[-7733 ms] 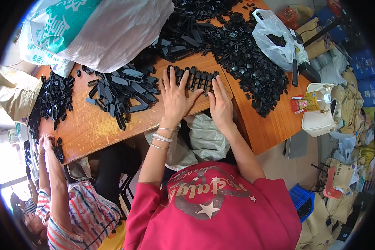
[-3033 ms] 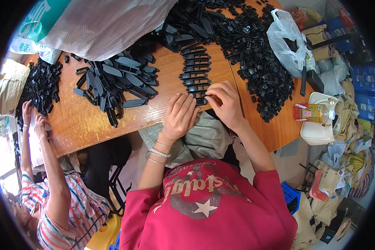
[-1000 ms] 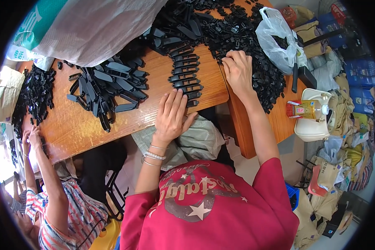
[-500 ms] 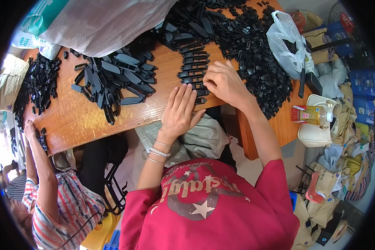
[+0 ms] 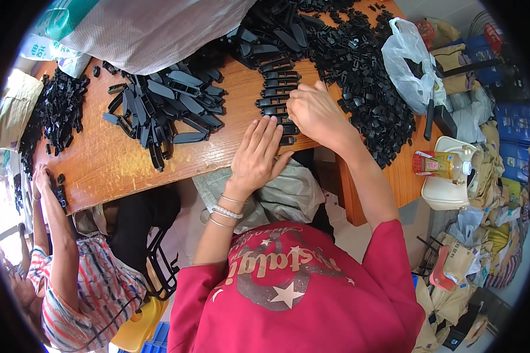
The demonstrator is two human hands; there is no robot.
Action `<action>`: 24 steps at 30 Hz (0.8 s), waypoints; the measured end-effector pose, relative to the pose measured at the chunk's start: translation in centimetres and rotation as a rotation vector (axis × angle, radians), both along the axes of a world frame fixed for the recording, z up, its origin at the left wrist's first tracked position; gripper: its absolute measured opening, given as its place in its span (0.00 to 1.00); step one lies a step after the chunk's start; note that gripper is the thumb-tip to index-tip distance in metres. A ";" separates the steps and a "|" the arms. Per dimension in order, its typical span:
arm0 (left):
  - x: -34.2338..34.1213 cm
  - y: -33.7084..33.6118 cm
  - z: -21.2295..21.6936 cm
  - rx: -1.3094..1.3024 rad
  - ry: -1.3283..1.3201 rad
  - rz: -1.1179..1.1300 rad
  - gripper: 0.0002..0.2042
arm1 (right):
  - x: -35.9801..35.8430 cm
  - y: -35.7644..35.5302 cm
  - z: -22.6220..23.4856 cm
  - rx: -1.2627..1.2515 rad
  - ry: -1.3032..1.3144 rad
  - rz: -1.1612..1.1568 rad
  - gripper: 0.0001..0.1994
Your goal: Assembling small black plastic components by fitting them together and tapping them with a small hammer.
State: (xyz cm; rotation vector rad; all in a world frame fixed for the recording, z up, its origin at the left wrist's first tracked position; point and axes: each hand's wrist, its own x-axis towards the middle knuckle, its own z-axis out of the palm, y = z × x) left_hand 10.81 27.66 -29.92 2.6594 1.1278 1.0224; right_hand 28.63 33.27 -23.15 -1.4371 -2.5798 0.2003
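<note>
A row of narrow black plastic parts [image 5: 280,83] runs up the wooden table [image 5: 224,147] in front of me, the parts lying crosswise one behind another. My left hand [image 5: 255,154] lies with fingers stretched out, its fingertips touching the left ends of the nearer parts. Over the right ends of the row, my right hand [image 5: 319,117] is closed with its fingers curled; whatever they pinch is hidden beneath them. Close on the right lies a heap of small black plastic pieces [image 5: 371,97]. To the left is a pile of long black plastic pieces [image 5: 165,100].
A large whitish sack [image 5: 153,29] covers the far left table. A co-worker's hands [image 5: 42,179] are by small black parts at the left edge. At right are a plastic bag [image 5: 403,65], a bottle of yellow liquid [image 5: 450,166] and a white container [image 5: 444,194].
My right hand has moved slightly within the same spot at the row, its fingers curling further under. My left hand stays on the parts. The whole view has shifted a little.
</note>
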 end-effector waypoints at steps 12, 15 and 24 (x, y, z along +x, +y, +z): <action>0.2 0.0 0.0 -0.015 -0.042 -0.005 0.27 | 1.4 -2.2 -3.8 -0.037 0.597 -0.206 0.04; -0.1 -0.1 -0.1 -0.006 -0.039 0.005 0.27 | 1.4 -2.5 -4.0 -0.103 0.694 -0.240 0.05; 0.2 0.0 0.1 -0.006 -0.048 -0.002 0.26 | 1.4 -2.0 -2.9 -0.240 0.668 -0.286 0.06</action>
